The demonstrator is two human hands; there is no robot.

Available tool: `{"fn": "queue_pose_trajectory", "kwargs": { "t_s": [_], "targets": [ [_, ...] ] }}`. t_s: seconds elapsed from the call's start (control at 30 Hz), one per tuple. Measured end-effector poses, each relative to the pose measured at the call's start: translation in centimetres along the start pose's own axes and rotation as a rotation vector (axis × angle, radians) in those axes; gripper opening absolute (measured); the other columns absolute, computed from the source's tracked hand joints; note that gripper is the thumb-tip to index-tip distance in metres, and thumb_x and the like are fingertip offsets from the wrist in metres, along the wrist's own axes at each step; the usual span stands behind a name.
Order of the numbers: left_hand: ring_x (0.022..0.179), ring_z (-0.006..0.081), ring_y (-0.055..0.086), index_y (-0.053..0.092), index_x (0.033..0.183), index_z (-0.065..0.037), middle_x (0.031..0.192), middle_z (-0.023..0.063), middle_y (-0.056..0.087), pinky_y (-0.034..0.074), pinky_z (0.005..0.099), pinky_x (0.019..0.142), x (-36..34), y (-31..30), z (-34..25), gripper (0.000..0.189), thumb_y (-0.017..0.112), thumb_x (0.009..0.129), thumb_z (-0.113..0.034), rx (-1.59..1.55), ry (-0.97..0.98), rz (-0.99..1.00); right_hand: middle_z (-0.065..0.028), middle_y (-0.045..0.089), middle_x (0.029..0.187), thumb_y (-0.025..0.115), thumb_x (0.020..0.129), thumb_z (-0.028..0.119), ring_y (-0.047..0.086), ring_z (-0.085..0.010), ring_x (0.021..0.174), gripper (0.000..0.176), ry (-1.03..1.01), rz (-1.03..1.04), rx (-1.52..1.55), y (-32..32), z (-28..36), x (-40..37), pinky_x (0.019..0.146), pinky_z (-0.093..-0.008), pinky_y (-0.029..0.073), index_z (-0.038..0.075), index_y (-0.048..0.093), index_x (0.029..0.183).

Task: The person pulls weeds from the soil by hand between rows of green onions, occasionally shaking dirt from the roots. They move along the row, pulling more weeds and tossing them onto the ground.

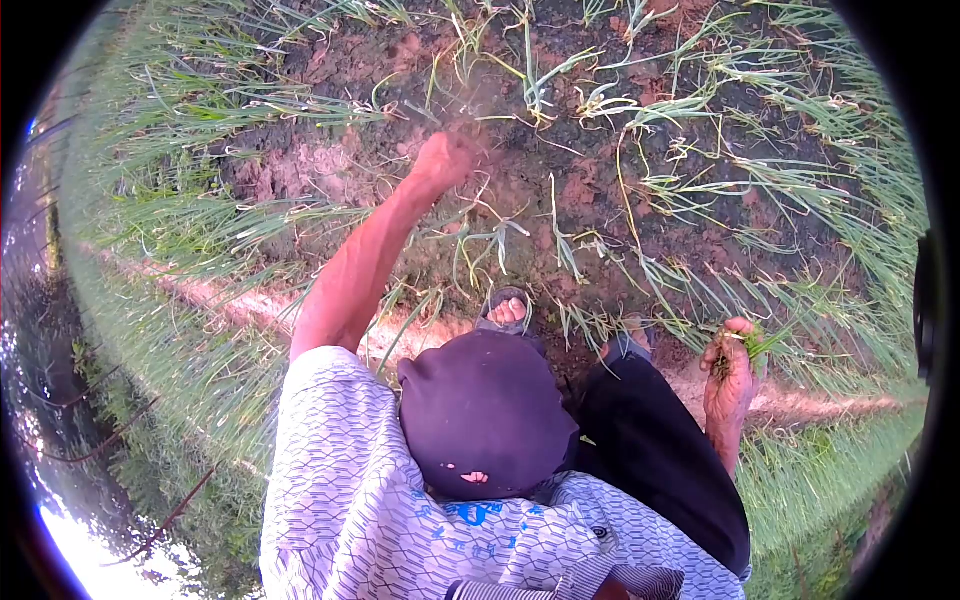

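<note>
My left hand (445,162) reaches out over the bare soil (580,190) between the rows of onion plants. Motion blurs its fingers, so I cannot see whether they grip anything. Thin green onion plants (533,85) stand just beyond it to the right. Off to the right side, beside my knee, my right hand (730,385) is closed around a clump of pulled weeds (740,352). Green blades stick out past the fingers, and a brown, root-like tangle shows at the palm.
My bent knees (490,410) in dark trousers are at the centre, with a sandalled foot (508,310) on the soil. Onion leaves (800,190) grow densely on both sides. A pale earth ridge (225,300) crosses behind my feet. Trees (60,360) appear at far left.
</note>
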State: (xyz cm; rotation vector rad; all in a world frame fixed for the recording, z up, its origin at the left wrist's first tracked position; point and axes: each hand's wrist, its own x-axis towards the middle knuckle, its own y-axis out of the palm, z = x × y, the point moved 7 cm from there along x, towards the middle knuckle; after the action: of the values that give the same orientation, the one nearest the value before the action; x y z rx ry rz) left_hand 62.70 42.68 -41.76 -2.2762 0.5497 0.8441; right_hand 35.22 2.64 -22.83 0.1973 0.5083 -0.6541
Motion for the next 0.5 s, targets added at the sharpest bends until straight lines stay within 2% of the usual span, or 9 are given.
{"fn": "queue_pose_trajectory", "kwargs": {
  "t_s": [0.03, 0.07, 0.17, 0.2, 0.3, 0.43, 0.5],
  "targets": [
    [0.060, 0.0117, 0.064, 0.066, 0.096, 0.002, 0.070, 0.0080, 0.066, 0.050, 0.0260, 0.053, -0.1, -0.5, 0.5, 0.015, 0.059, 0.086, -0.007, -0.084, -0.042, -0.045, -0.0072, 0.058, 0.071, 0.057, 0.089, 0.003, 0.054, -0.0138, 0.058, 0.020, 0.001, 0.008, 0.000, 0.1, 0.0, 0.1, 0.050, -0.0268, 0.043, -0.002, 0.060, 0.108],
    [0.060, 0.0116, 0.063, 0.064, 0.096, 0.003, 0.071, 0.0078, 0.066, 0.049, 0.0232, 0.051, -0.1, -0.9, 0.9, 0.014, 0.059, 0.088, -0.007, -0.149, -0.102, -0.108, -0.0073, 0.058, 0.071, 0.057, 0.089, 0.003, 0.054, -0.0138, 0.058, 0.020, 0.002, 0.015, -0.001, 0.2, 0.0, 0.1, 0.049, -0.0268, 0.043, -0.002, 0.060, 0.108],
    [0.059, 0.0124, 0.062, 0.063, 0.099, 0.005, 0.074, 0.0078, 0.066, 0.049, 0.0229, 0.050, -0.6, -3.1, 2.3, 0.016, 0.061, 0.087, -0.005, -0.446, -0.093, -0.368, -0.0074, 0.058, 0.071, 0.058, 0.089, 0.003, 0.054, -0.0139, 0.057, 0.019, 0.009, 0.017, -0.016, 0.4, 0.0, 0.0, 0.049, -0.0269, 0.044, -0.002, 0.060, 0.108],
    [0.060, 0.0126, 0.061, 0.061, 0.104, 0.006, 0.081, 0.0086, 0.067, 0.049, 0.0238, 0.052, -0.6, -3.8, 2.6, 0.022, 0.063, 0.086, -0.006, -0.503, -0.077, -0.441, -0.0074, 0.058, 0.072, 0.058, 0.089, 0.003, 0.054, -0.0139, 0.057, 0.019, 0.012, 0.016, -0.024, 0.5, 0.0, 0.0, 0.049, -0.0270, 0.044, -0.002, 0.060, 0.107],
    [0.072, 0.0191, 0.070, 0.066, 0.102, 0.004, 0.089, 0.0148, 0.071, 0.054, 0.0312, 0.063, -0.4, -4.8, 2.9, 0.028, 0.070, 0.081, -0.014, -0.490, -0.058, -0.593, -0.0074, 0.058, 0.072, 0.059, 0.089, 0.004, 0.054, -0.0140, 0.058, 0.018, 0.027, -0.001, -0.033, 0.2, -0.3, -0.2, 0.049, -0.0272, 0.044, -0.002, 0.060, 0.107],
    [0.094, 0.0288, 0.068, 0.064, 0.109, 0.004, 0.099, 0.0192, 0.070, 0.052, 0.0353, 0.084, -1.9, -6.0, 0.5, 0.053, 0.080, 0.070, -0.028, -0.155, -0.053, -0.708, -0.0069, 0.058, 0.072, 0.060, 0.089, 0.005, 0.054, -0.0136, 0.058, 0.018, 0.025, 0.014, -0.029, 0.6, -0.4, -0.3, 0.049, -0.0268, 0.044, -0.002, 0.060, 0.106],
    [0.092, 0.0295, 0.068, 0.064, 0.110, 0.004, 0.100, 0.0189, 0.070, 0.052, 0.0357, 0.084, -1.7, -6.0, 0.6, 0.055, 0.079, 0.069, -0.029, -0.208, -0.033, -0.704, -0.0067, 0.058, 0.072, 0.060, 0.089, 0.005, 0.054, -0.0134, 0.058, 0.018, 0.027, 0.015, -0.038, 0.7, -0.3, -0.4, 0.050, -0.0265, 0.044, -0.002, 0.060, 0.106]
  ]
}}
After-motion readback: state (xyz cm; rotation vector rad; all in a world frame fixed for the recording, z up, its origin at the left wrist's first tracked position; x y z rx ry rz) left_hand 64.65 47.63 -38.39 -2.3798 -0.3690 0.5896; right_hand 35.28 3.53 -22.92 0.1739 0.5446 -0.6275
